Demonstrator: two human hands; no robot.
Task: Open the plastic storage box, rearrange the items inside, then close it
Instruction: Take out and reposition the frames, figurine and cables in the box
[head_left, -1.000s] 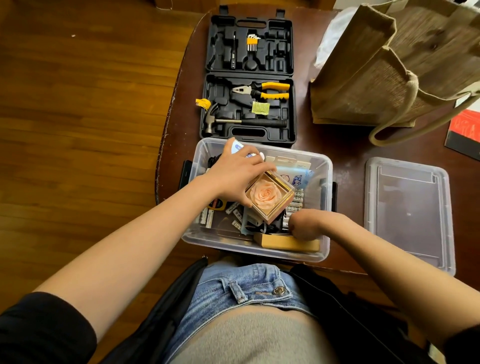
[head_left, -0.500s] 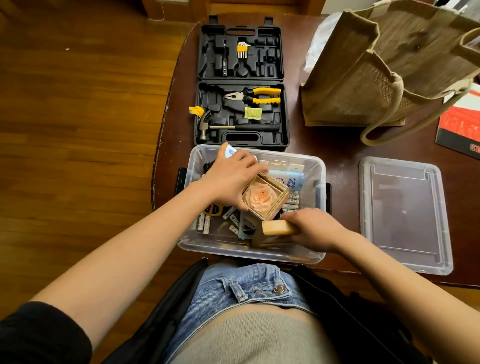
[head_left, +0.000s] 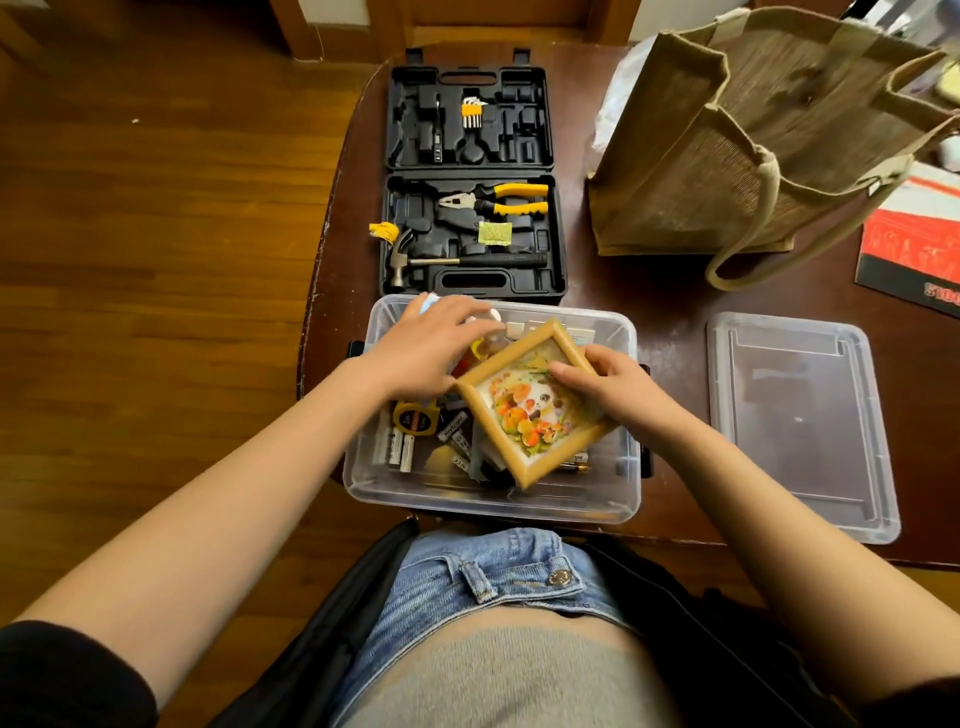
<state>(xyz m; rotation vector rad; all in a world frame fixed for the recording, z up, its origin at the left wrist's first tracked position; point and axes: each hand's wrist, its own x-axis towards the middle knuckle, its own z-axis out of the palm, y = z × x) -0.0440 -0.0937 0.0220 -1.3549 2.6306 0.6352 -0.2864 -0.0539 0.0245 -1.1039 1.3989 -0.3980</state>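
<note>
The clear plastic storage box (head_left: 493, 506) stands open at the table's near edge, and its lid (head_left: 800, 426) lies flat to the right. My right hand (head_left: 623, 384) grips a wooden picture frame (head_left: 530, 410) with a panda picture, tilted above the box's right half. My left hand (head_left: 421, 353) is palm down over the box's back left with its fingers spread. It covers a clear and amber item that I cannot make out. A yellow tape measure (head_left: 414, 418) and several batteries (head_left: 397, 449) lie on the box floor.
An open black tool case (head_left: 470, 182) with pliers and a hammer sits right behind the box. A jute bag (head_left: 727, 156) stands at the back right, with a red booklet (head_left: 914, 249) at the far right. The table's left edge drops to wooden floor.
My right hand has lifted the wooden frame out of the box's front and turned it picture side up. The rose box that my left hand held is no longer visible.
</note>
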